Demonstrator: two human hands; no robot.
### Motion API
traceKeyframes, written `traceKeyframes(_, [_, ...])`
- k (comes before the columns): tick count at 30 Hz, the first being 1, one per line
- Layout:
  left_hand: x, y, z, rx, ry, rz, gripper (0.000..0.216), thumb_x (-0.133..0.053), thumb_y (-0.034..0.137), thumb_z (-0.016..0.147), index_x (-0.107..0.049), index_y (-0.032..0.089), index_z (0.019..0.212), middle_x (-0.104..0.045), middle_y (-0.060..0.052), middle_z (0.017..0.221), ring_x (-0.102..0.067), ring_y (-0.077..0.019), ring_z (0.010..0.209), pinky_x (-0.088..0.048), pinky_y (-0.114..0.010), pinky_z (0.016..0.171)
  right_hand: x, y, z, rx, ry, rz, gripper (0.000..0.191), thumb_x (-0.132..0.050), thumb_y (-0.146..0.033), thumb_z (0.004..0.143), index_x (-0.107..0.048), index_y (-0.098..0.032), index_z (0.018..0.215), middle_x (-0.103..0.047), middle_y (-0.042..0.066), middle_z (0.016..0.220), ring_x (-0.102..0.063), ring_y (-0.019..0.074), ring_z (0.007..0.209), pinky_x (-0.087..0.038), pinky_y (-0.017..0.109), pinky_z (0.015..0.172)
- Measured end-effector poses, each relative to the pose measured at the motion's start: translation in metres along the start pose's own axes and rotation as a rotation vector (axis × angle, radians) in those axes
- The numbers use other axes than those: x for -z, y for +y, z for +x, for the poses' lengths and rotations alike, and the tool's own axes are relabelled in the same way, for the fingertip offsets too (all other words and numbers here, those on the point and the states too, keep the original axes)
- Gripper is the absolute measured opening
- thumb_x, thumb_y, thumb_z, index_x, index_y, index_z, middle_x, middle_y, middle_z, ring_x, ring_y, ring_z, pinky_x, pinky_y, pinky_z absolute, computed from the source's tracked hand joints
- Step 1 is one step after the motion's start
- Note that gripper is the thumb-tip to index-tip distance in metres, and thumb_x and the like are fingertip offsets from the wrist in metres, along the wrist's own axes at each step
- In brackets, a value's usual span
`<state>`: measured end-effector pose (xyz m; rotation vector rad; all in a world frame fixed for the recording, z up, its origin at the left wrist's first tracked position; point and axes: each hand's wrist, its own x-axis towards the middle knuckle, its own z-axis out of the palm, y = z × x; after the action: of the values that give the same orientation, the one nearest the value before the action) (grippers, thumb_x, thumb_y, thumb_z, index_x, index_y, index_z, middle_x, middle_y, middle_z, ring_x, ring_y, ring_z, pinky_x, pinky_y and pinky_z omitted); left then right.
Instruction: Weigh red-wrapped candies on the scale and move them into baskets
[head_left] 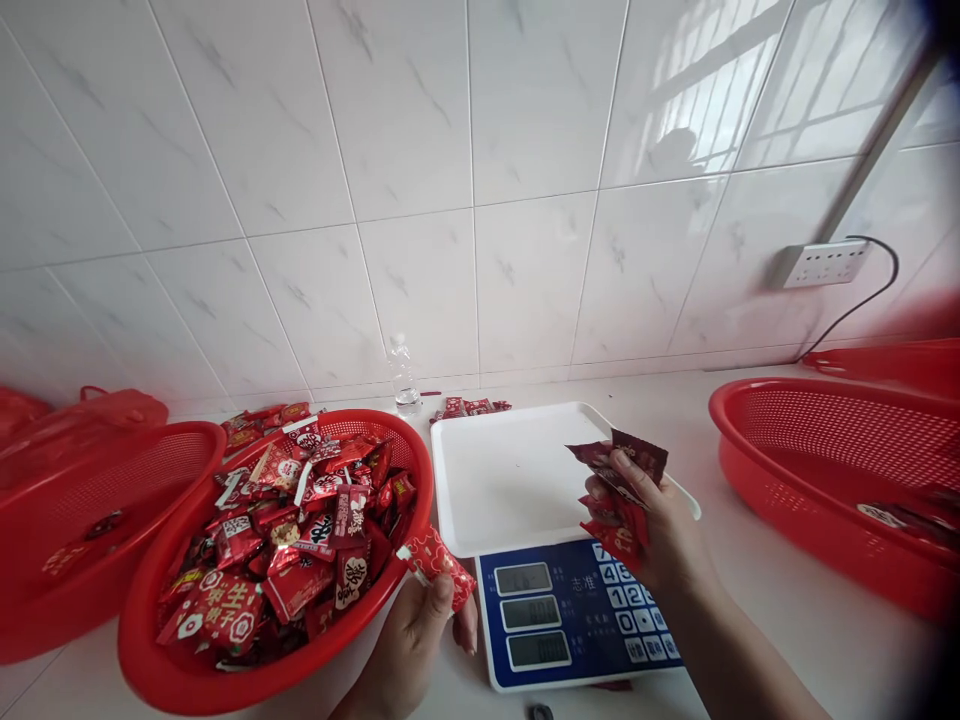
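My left hand is closed on a single red candy packet, held between the red basket full of candy packets and the scale. My right hand grips a bunch of dark red candy packets over the right edge of the white weighing tray. The tray is bare and sits on a blue digital scale with three small displays and a keypad.
Another red basket stands at far left, and a nearly empty red basket at right. A clear water bottle and loose packets lie by the tiled wall. A wall socket with a black cable is at upper right.
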<state>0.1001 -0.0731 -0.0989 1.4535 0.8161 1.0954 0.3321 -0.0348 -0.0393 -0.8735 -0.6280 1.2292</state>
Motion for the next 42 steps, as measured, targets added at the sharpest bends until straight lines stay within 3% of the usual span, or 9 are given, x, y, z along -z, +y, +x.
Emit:
traceKeyframes(9, [-0.004,0.019,-0.001,0.043,-0.1,0.068,0.056,-0.031,0.053,0.093,-0.053,0.017,0.056,-0.057,-0.005,0.055,-0.053,-0.0149,0.059,-0.041,-0.027,0.063,-0.001,-0.001,0.0,0.011,0.025,0.012,0.041,-0.079,-0.047,0.055,-0.062,-0.021,0.082,-0.049,-0.004,0.052,-0.042,0.0072,0.045,-0.036,0.017,0.039])
traceKeyframes(17, [-0.002,0.019,-0.004,0.078,-0.01,0.015,0.052,-0.039,0.052,0.089,-0.062,0.015,0.062,-0.062,-0.008,0.065,-0.055,-0.0188,0.068,-0.041,-0.029,0.066,0.003,0.003,0.002,0.032,-0.005,-0.008,0.037,-0.076,-0.046,0.062,-0.065,-0.021,0.087,-0.051,-0.003,0.055,-0.044,0.0078,0.047,-0.038,0.018,0.04])
traceKeyframes(22, [-0.002,0.021,-0.004,0.085,-0.013,0.028,0.053,-0.04,0.054,0.089,-0.066,0.013,0.067,-0.064,-0.009,0.069,-0.056,-0.0191,0.07,-0.043,-0.03,0.069,0.004,0.004,0.003,0.07,-0.017,0.011,0.033,-0.076,-0.043,0.064,-0.066,-0.022,0.088,-0.058,0.0,0.068,-0.045,0.0075,0.051,-0.037,0.018,0.04])
traceKeyframes(29, [-0.003,0.021,-0.007,0.067,0.014,0.03,0.053,-0.041,0.054,0.088,-0.065,0.013,0.066,-0.064,-0.008,0.067,-0.057,-0.0171,0.066,-0.044,-0.028,0.068,0.003,0.003,0.003,0.027,0.002,-0.001,0.039,-0.077,-0.046,0.062,-0.065,-0.019,0.088,-0.05,-0.003,0.054,-0.044,0.0074,0.049,-0.036,0.016,0.04])
traceKeyframes(34, [-0.005,0.021,-0.006,0.048,-0.009,0.069,0.054,-0.043,0.057,0.087,-0.065,0.013,0.065,-0.064,-0.008,0.065,-0.059,-0.0166,0.063,-0.045,-0.027,0.066,0.004,0.003,0.002,0.038,-0.01,-0.028,0.04,-0.074,-0.047,0.065,-0.065,-0.019,0.091,-0.05,-0.003,0.056,-0.041,0.0062,0.046,-0.039,0.018,0.042])
traceKeyframes(42, [-0.01,0.013,-0.001,0.097,0.175,0.089,0.051,-0.049,0.061,0.081,-0.064,0.014,0.066,-0.065,-0.007,0.065,-0.057,-0.0156,0.06,-0.047,-0.026,0.061,0.004,0.004,0.002,0.035,-0.063,0.005,0.035,-0.074,-0.045,0.067,-0.063,-0.02,0.089,-0.048,-0.005,0.055,-0.04,0.0056,0.046,-0.034,0.016,0.04])
